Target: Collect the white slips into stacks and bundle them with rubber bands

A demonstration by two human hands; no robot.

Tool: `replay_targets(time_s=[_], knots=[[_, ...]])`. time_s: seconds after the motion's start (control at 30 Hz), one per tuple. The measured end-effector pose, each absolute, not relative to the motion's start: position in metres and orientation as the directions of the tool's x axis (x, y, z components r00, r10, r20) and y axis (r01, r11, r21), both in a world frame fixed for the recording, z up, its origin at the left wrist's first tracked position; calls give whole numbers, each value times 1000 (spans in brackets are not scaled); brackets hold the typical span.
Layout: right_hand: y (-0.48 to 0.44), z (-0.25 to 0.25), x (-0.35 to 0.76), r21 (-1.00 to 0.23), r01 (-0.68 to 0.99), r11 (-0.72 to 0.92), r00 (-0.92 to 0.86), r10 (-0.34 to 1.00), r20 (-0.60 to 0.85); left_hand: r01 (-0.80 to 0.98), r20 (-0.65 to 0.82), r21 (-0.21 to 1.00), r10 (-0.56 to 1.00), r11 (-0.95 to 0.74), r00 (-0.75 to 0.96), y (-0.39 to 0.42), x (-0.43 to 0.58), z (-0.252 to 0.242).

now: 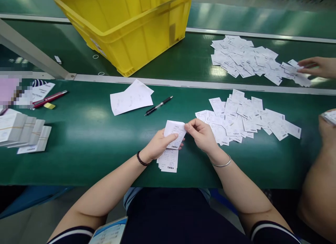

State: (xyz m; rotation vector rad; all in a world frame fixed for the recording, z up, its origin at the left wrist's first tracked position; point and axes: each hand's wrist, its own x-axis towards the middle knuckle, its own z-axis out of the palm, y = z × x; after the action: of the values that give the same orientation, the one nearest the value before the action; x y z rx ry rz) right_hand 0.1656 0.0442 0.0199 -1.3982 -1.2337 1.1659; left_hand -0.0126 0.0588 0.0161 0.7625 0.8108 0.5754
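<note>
Paper slip (175, 131) — small, white, printed; held just above the bench (86, 142), directly in front of the person, between both hands. Its long axis runs roughly up-and-down in the view, tilted slightly to the left at the bottom.

Left hand (159, 146) — below and left of the slip; thumb laid across its face, fingers (181, 143) behind it, pinching the lower left part.

Right hand (201, 133) — to the right of the slip; thumb and forefinger pressed together on its upper right corner. Both hands touch the slip, so neither is nearer.

Small stack of slips (168, 161) — lying flat on the bench just below the held slip, partly under the left hand's wrist.

Loose spread of slips (246, 118) — on the bench to the right of the right hand, near it, overlapping untidily.

Black pen (158, 106) and a folded white sheet (131, 98) — beyond the hands, apart from them.

Banded bundles (23, 132) — far left of the bench.

Yellow crate (136, 30) — beyond, tilted.

Another person's hand (316, 66) — upper right, at a second spread of slips.
</note>
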Motion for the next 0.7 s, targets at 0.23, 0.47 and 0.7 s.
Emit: replay_targets(time_s=[0.23,0.47,0.7], knots=[[43,18,166,-982,179,-54,27,998,-50,-170,-440,786,730,595,523,59,-12,14],[43,20,165,-991,118,-58,9,998,-57,-183,-438,782,735,595,517,58,-11,17],[44,19,165,-990,110,-87,68,994,-80,-217,-434,801,791,558,430,59,-10,13]])
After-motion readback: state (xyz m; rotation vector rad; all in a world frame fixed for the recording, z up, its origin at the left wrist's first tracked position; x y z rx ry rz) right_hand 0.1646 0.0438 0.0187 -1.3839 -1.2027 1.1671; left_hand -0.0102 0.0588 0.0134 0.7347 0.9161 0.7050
